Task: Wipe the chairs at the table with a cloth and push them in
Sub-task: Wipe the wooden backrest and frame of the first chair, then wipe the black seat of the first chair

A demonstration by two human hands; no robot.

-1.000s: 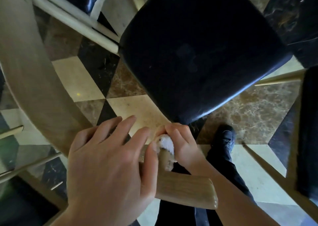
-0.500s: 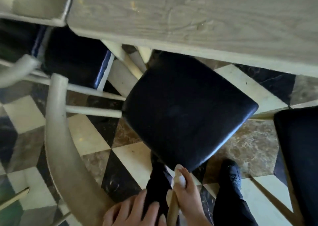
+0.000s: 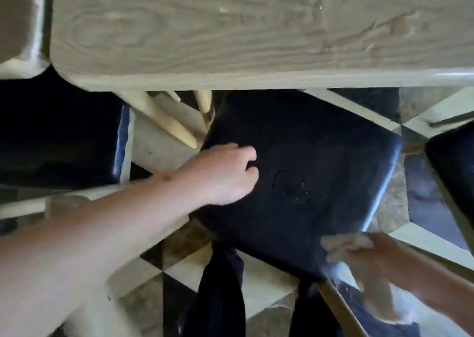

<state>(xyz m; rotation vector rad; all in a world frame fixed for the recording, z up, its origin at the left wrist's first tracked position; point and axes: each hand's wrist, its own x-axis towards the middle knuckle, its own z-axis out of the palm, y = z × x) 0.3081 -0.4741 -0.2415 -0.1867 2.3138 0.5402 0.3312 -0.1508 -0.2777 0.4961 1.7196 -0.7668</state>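
The left hand (image 3: 225,175) had left the curved wooden backrest it gripped a second earlier and now lay on the dark seat cushion (image 3: 307,182) of the chair, fingers curled together against the left part of the padding, clamped on nothing that showed. The right hand (image 3: 359,257), badly blurred, had moved from the backrest to the near right corner of the same seat, fingers closed over its edge; a pale smear just below it could have been the cloth (image 3: 400,308), though the blur made that uncertain. The seat's far edge sat under the rim of the pale wooden tabletop (image 3: 230,34), most of it out over the chequered floor (image 3: 266,293). Judging by this, the backrest wipe was done and the seat came next; the chair was not yet pushed in. Other dark seats stood at either side.
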